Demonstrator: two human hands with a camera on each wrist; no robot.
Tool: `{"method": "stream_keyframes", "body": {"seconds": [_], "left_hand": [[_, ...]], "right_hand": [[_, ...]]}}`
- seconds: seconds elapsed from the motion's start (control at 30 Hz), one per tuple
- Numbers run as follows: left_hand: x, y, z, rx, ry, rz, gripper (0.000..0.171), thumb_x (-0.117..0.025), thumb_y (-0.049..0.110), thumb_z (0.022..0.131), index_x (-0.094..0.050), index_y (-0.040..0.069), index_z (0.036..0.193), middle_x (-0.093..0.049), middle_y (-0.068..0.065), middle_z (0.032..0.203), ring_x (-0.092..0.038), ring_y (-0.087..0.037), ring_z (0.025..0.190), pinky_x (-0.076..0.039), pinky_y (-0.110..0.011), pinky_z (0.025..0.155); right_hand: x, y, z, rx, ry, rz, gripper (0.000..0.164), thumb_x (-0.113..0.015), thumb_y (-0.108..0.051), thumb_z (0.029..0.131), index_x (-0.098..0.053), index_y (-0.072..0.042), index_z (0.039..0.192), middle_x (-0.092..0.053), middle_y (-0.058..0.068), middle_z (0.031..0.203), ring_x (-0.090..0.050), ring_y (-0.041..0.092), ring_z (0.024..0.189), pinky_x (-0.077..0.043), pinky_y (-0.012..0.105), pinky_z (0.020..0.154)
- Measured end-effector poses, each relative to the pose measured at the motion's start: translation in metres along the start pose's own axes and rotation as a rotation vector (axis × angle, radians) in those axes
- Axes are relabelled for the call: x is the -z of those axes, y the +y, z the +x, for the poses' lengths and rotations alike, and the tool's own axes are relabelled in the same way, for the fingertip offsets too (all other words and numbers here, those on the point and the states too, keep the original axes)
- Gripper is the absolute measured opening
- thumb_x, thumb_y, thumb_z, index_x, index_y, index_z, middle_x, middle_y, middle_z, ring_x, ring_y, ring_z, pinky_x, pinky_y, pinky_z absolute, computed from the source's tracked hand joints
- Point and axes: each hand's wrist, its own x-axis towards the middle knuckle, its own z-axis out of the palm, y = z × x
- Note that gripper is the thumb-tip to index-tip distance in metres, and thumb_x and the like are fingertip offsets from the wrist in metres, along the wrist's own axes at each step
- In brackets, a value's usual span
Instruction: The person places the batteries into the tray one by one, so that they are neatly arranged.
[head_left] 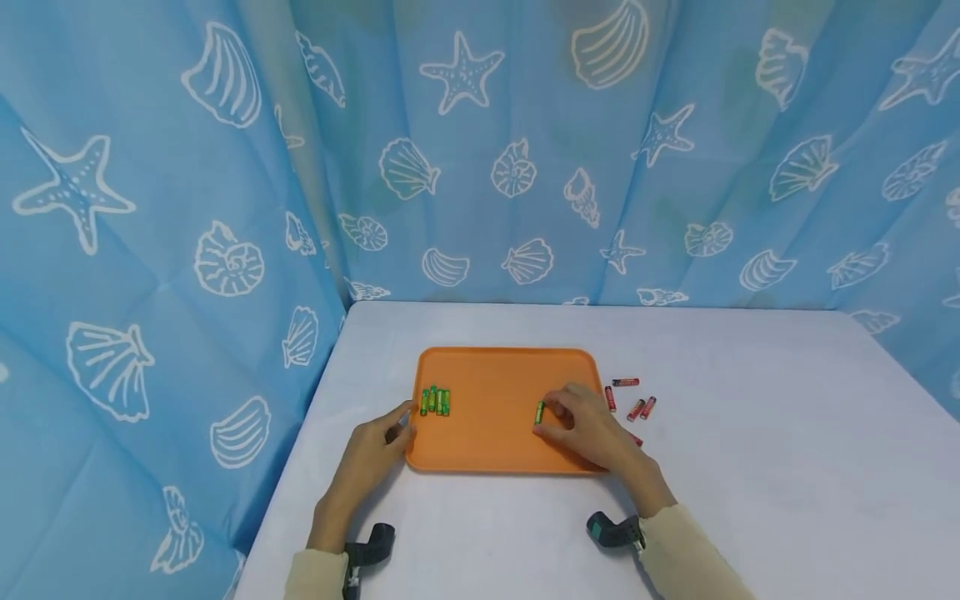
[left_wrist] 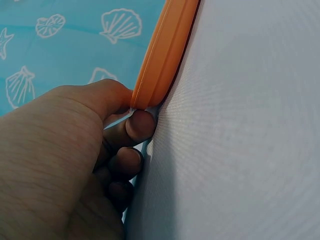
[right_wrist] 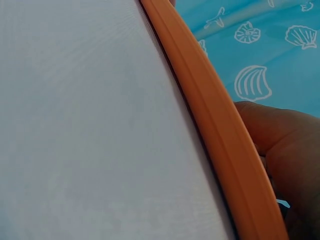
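An orange tray point(head_left: 487, 450) lies on the white-covered table. My left hand point(head_left: 375, 446) pinches its left rim; in the left wrist view the thumb point(left_wrist: 117, 95) is on the rim and a curled finger point(left_wrist: 140, 125) meets its edge. Over the tray's right part, my right hand point(head_left: 585, 421) holds a green battery point(head_left: 540, 412) between thumb and fingers. Several other green batteries point(head_left: 439, 402) stand side by side in a row near the tray's left end. In the right wrist view the tray's front wall point(right_wrist: 215, 115) hides the battery and most of the right hand point(right_wrist: 290, 145).
Several red batteries point(head_left: 637, 409) lie scattered on the table just right of the tray, one partly hidden by my right hand. White cloth point(head_left: 750, 467) covers the table. A blue curtain point(head_left: 480, 217) with white shell prints hangs behind and at the left.
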Motion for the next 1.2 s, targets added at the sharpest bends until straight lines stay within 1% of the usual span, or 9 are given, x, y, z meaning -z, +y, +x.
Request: {"method": "stream_keyframes", "body": {"seconds": [0.13, 0.33, 0.47, 0.7, 0.93, 1.03, 1.2], "left_hand": [[-0.001, -0.003, -0.002, 0.018, 0.008, -0.006, 0.044, -0.064, 0.021, 0.099, -0.058, 0.015, 0.142, -0.056, 0.001, 0.078, -0.049, -0.014, 0.069, -0.042, -0.027, 0.06], [-0.005, -0.008, -0.008, -0.006, 0.011, -0.011, 0.042, -0.064, 0.02, 0.099, -0.06, 0.013, 0.14, -0.054, 0.002, 0.076, -0.047, -0.012, 0.066, -0.039, -0.025, 0.059], [-0.006, -0.008, -0.01, -0.005, 0.024, 0.005, 0.042, -0.065, 0.019, 0.099, -0.061, 0.013, 0.14, -0.052, 0.003, 0.074, -0.046, -0.012, 0.065, -0.038, -0.025, 0.058], [-0.006, -0.004, -0.007, -0.025, 0.037, -0.02, 0.042, -0.065, 0.019, 0.099, -0.061, 0.014, 0.14, -0.053, 0.002, 0.074, -0.046, -0.012, 0.064, -0.037, -0.025, 0.056], [-0.005, -0.005, -0.009, -0.011, 0.025, -0.019, 0.042, -0.064, 0.018, 0.099, -0.061, 0.013, 0.14, -0.053, 0.003, 0.075, -0.046, -0.012, 0.064, -0.038, -0.025, 0.057], [-0.004, -0.005, -0.007, -0.011, 0.031, -0.023, 0.042, -0.064, 0.018, 0.098, -0.06, 0.014, 0.14, -0.053, 0.002, 0.075, -0.047, -0.012, 0.065, -0.039, -0.025, 0.057], [-0.004, -0.004, -0.002, -0.021, 0.033, -0.028, 0.043, -0.064, 0.019, 0.098, -0.06, 0.016, 0.141, -0.053, 0.002, 0.076, -0.047, -0.013, 0.066, -0.039, -0.025, 0.058]], "right_hand": [[-0.006, 0.0, -0.001, -0.004, 0.004, 0.001, 0.036, -0.081, -0.037, 0.085, -0.068, -0.011, 0.106, -0.048, -0.006, 0.088, -0.043, 0.012, 0.08, -0.04, 0.029, 0.069], [-0.01, 0.0, -0.007, -0.034, -0.011, -0.002, 0.036, -0.081, -0.039, 0.085, -0.067, -0.014, 0.105, -0.047, -0.006, 0.087, -0.044, 0.012, 0.08, -0.04, 0.027, 0.069], [-0.011, -0.001, -0.008, -0.048, -0.025, -0.004, 0.037, -0.079, -0.041, 0.086, -0.067, -0.014, 0.108, -0.046, -0.007, 0.088, -0.044, 0.011, 0.081, -0.041, 0.026, 0.069], [-0.007, 0.0, -0.005, -0.026, 0.019, -0.036, 0.037, -0.08, -0.041, 0.085, -0.067, -0.014, 0.108, -0.046, -0.007, 0.088, -0.043, 0.012, 0.081, -0.04, 0.028, 0.069], [-0.008, -0.001, -0.005, -0.041, -0.012, -0.029, 0.04, -0.078, -0.043, 0.086, -0.068, -0.013, 0.11, -0.046, -0.008, 0.087, -0.044, 0.01, 0.079, -0.04, 0.026, 0.068], [-0.009, -0.002, -0.002, -0.042, -0.006, -0.04, 0.039, -0.078, -0.044, 0.086, -0.068, -0.015, 0.11, -0.045, -0.008, 0.086, -0.043, 0.01, 0.079, -0.039, 0.027, 0.067], [-0.014, -0.007, 0.008, -0.005, 0.013, -0.031, 0.038, -0.079, -0.042, 0.085, -0.069, -0.014, 0.11, -0.047, -0.007, 0.086, -0.044, 0.011, 0.078, -0.04, 0.028, 0.068]]}}
